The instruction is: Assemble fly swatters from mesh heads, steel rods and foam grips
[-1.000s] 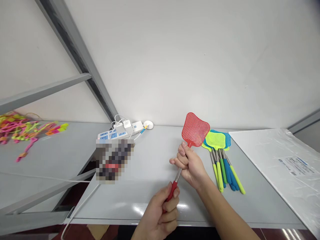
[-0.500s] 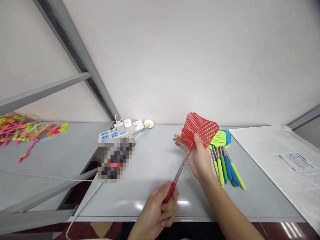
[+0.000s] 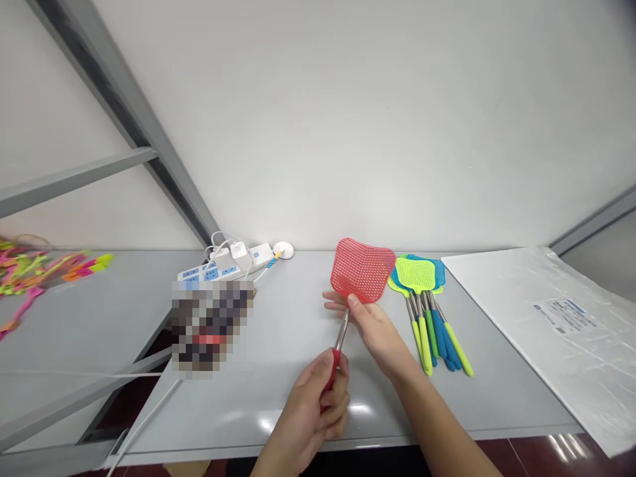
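I hold a red fly swatter (image 3: 362, 270) over the grey table (image 3: 278, 331). My left hand (image 3: 318, 407) is closed round its red handle near the table's front edge. My right hand (image 3: 370, 324) grips the base of the red mesh head, thumb on the front and fingers behind it. A short metal shaft shows between the two hands. Just right of my right hand lies a bundle of fly swatters (image 3: 427, 311) with green and blue heads and handles, flat on the table.
A white power strip (image 3: 223, 262) with plugs and cables sits at the back by the wall, with a pixelated patch (image 3: 211, 324) in front of it. Bright pink and yellow items (image 3: 40, 271) lie on the left table. A plastic-wrapped white sheet (image 3: 546, 318) lies at right.
The metal shaft between my hands has become shorter and the red head has come closer to the handle. My right hand stays on the head's base. The camera has shifted slightly right.
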Action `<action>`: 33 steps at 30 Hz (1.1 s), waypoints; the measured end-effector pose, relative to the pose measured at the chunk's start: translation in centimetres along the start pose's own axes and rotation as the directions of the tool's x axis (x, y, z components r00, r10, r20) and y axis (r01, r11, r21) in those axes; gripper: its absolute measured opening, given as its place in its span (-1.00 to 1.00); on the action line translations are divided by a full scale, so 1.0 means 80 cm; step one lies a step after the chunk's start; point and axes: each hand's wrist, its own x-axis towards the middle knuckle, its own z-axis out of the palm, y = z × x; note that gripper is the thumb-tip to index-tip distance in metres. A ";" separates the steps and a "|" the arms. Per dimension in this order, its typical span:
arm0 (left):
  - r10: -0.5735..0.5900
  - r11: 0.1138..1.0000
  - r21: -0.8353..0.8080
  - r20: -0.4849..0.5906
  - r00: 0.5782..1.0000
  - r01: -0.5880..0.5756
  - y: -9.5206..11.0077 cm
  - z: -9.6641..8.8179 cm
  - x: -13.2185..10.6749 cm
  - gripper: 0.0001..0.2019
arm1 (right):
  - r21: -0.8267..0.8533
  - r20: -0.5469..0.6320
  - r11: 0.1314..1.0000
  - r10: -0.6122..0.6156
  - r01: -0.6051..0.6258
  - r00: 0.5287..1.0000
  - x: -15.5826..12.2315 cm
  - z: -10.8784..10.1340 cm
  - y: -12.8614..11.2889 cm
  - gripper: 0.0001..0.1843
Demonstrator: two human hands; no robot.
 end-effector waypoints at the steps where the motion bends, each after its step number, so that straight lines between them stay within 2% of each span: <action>1: 0.033 0.995 0.094 -0.018 0.999 -0.031 0.002 0.006 0.003 -0.61 | -0.137 -0.034 0.990 -0.033 0.028 0.999 -0.006 -0.015 0.002 -0.51; 2: 0.048 0.982 0.184 -0.023 0.999 -0.043 0.005 0.012 0.007 -0.63 | -0.282 -0.111 0.958 -0.091 0.057 0.990 -0.013 -0.034 0.005 -0.48; 3: 0.052 0.963 0.267 -0.019 0.998 -0.045 0.007 0.019 0.012 -0.65 | -0.430 -0.228 0.901 -0.175 0.062 0.958 -0.021 -0.057 0.009 -0.43; 4: 0.051 0.937 0.345 -0.011 0.999 -0.044 0.008 0.027 0.018 -0.67 | -0.563 -0.380 0.826 -0.275 0.016 0.883 -0.029 -0.082 0.013 -0.39; 5: 0.048 0.905 0.424 -0.004 0.999 -0.041 0.008 0.035 0.024 -0.68 | -0.656 -0.484 0.752 -0.345 -0.072 0.804 -0.038 -0.108 0.018 -0.37; 6: 0.043 0.855 0.517 -0.003 0.999 -0.035 0.008 0.043 0.032 -0.69 | -0.708 -0.542 0.681 -0.355 -0.187 0.761 -0.045 -0.134 0.022 -0.33; 7: 0.051 0.764 0.645 -0.019 0.999 -0.027 0.007 0.051 0.041 -0.69 | -0.733 -0.586 0.599 -0.313 -0.323 0.748 -0.051 -0.158 0.025 -0.26; 8: 0.075 0.623 0.782 -0.048 0.996 -0.010 0.007 0.058 0.051 -0.69 | -0.720 -0.620 0.578 -0.289 -0.383 0.729 -0.056 -0.179 0.028 -0.21; 10: 0.165 0.264 0.963 -0.105 0.981 0.059 0.006 0.072 0.074 -0.71 | -0.696 -0.648 0.559 -0.219 -0.451 0.729 -0.059 -0.208 0.033 -0.17; 11: 0.214 0.109 0.989 -0.121 0.969 0.099 0.006 0.077 0.086 -0.73 | -0.686 -0.648 0.568 -0.194 -0.454 0.736 -0.058 -0.215 0.036 -0.17; 12: 0.253 0.001 0.991 -0.126 0.959 0.130 0.007 0.082 0.098 -0.75 | -0.681 -0.642 0.576 -0.174 -0.452 0.746 -0.055 -0.217 0.038 -0.17; 13: 0.276 -0.061 0.987 -0.126 0.953 0.148 0.008 0.086 0.110 -0.76 | -0.680 -0.632 0.584 -0.161 -0.443 0.758 -0.051 -0.216 0.040 -0.18; 17: 0.305 -0.230 0.959 -0.093 0.948 0.168 0.010 0.093 0.144 -0.70 | -0.690 -0.559 0.632 -0.158 -0.352 0.814 -0.035 -0.193 0.051 -0.20; 21: 0.350 -0.353 0.913 -0.072 0.934 0.202 0.007 0.090 0.153 -0.69 | -0.686 -0.463 0.685 -0.151 -0.245 0.873 -0.038 -0.148 0.066 -0.29; 24: 0.388 -0.420 0.879 -0.050 0.920 0.225 0.015 0.077 0.143 -0.71 | -0.647 -0.394 0.733 -0.085 -0.211 0.915 -0.055 -0.097 0.075 -0.26; 27: 0.422 -0.456 0.847 -0.064 0.905 0.272 0.036 0.053 0.124 -0.65 | -0.532 -0.206 0.825 0.091 -0.190 0.974 -0.074 -0.040 0.076 -0.19; 30: 0.454 -0.461 0.829 -0.088 0.887 0.318 0.058 0.026 0.101 -0.55 | -0.456 -0.015 0.871 0.200 -0.185 0.980 -0.083 0.006 0.068 -0.12; 33: 0.493 -0.452 0.823 -0.091 0.865 0.344 0.073 -0.004 0.081 -0.49 | -0.518 0.134 0.850 0.194 -0.098 0.972 -0.080 0.030 0.059 -0.11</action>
